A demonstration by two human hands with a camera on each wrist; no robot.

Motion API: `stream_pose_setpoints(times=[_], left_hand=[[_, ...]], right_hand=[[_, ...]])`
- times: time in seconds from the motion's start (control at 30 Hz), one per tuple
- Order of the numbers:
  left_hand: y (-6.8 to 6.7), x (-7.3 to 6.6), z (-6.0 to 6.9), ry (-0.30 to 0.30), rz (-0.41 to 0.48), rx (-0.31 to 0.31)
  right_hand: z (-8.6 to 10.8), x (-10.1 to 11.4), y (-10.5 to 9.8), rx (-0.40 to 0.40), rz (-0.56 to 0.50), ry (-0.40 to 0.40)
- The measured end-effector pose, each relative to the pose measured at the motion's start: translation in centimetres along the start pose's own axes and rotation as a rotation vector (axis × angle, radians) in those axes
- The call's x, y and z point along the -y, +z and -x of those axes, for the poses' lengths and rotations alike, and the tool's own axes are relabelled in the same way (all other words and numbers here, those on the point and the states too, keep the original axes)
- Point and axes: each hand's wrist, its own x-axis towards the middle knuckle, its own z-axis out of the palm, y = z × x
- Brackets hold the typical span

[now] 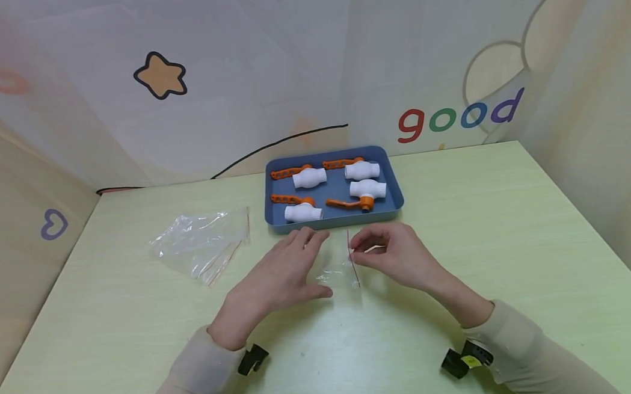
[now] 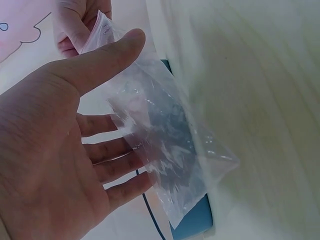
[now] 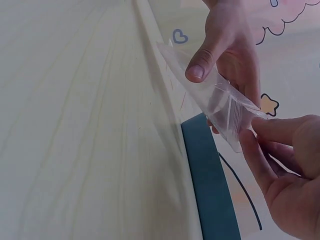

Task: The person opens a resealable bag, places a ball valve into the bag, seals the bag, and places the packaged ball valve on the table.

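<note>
A clear zip-lock plastic bag [image 1: 337, 269] with a red line along its mouth hangs between both hands, in front of the tray. My right hand [image 1: 397, 253] pinches the bag by its red-lined edge with thumb and fingertips; the right wrist view shows this pinch beside the ribbed zip strip. The left hand [image 1: 277, 277] spreads around the other side of the bag. In the left wrist view its thumb [image 2: 117, 55] and straight fingers [image 2: 120, 150] lie on either side of the film [image 2: 170, 135] without curling round it.
Behind the hands stands a blue-grey tray [image 1: 344, 220] holding several white valves [image 1: 309, 177] with orange handles [image 1: 291, 199]. More clear bags [image 1: 201, 243] lie in a pile at the left of the pale green table [image 1: 514, 257]. A printed curtain [image 1: 264, 73] hangs at the back.
</note>
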Motion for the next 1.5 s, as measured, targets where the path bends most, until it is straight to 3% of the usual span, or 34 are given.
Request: stream_pose_setpoints(times=[0.37,0.77,1.0,1.17,1.5], left_hand=[[0.1,-0.1,0.0,0.002,0.038,-0.009],[0.1,0.4,-0.1,-0.031,0.088,0.011],[0.1,0.5,-0.1,-0.035,0.107,0.009],[0.1,0.6,-0.1,-0.036,0.111,0.003],[0.1,0.6,-0.1,-0.026,0.125,-0.013]], right_hand=[[0.2,0.3,0.1,0.082,-0.101,-0.032],[0.2,0.0,0.1,0.079,-0.099,-0.071],[0.2,-0.2,0.2,0.03,-0.06,-0.122],[0.3,-0.1,0.1,-0.055,-0.018,-0.163],[-0.1,-0.4,-1.0,-0.212,0.081,-0.101]])
